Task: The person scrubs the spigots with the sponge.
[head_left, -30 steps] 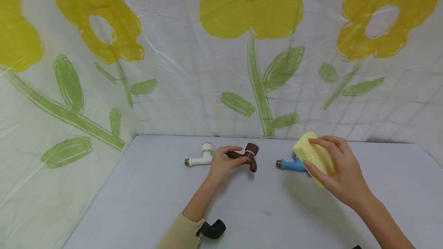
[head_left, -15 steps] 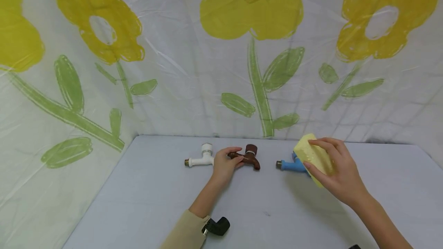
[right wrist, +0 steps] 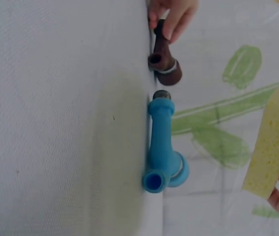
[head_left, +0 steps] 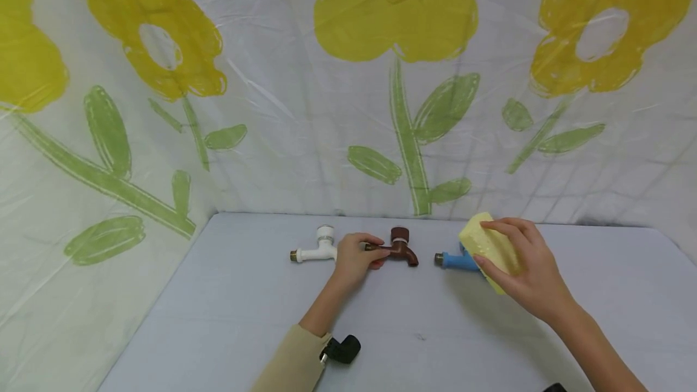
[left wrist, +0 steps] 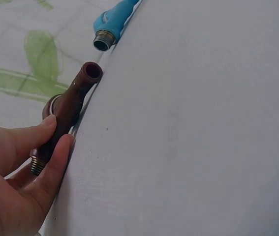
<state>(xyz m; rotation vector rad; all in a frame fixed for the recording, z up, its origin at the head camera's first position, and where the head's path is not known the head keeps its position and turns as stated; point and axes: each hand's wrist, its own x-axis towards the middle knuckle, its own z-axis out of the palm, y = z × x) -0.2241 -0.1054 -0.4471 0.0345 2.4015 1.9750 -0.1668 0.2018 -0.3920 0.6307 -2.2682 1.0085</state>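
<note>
My left hand (head_left: 353, 264) pinches a brown faucet (head_left: 402, 250) by its threaded end, between thumb and fingers. The knob points up and the spout lies to the right, low over the table. In the left wrist view, thumb and fingers grip the brown faucet (left wrist: 69, 105) along its body. My right hand (head_left: 541, 286) holds a yellow sponge (head_left: 492, 251) in the air, in front of a blue faucet (head_left: 458, 261) and hiding part of it. The right wrist view shows the whole blue faucet (right wrist: 162, 137) apart from the sponge (right wrist: 272, 142).
A white faucet (head_left: 316, 253) lies left of my left hand, partly hidden by it. The table (head_left: 403, 331) has a pale cover. Behind it hangs a white sheet (head_left: 283, 162) printed with yellow flowers. A black device (head_left: 345, 348) sits on my left wrist.
The brown faucet has shifted right and turned, so its knob stands more upright and its spout lies farther right. My left hand moved slightly right; the right hand and sponge barely moved.
</note>
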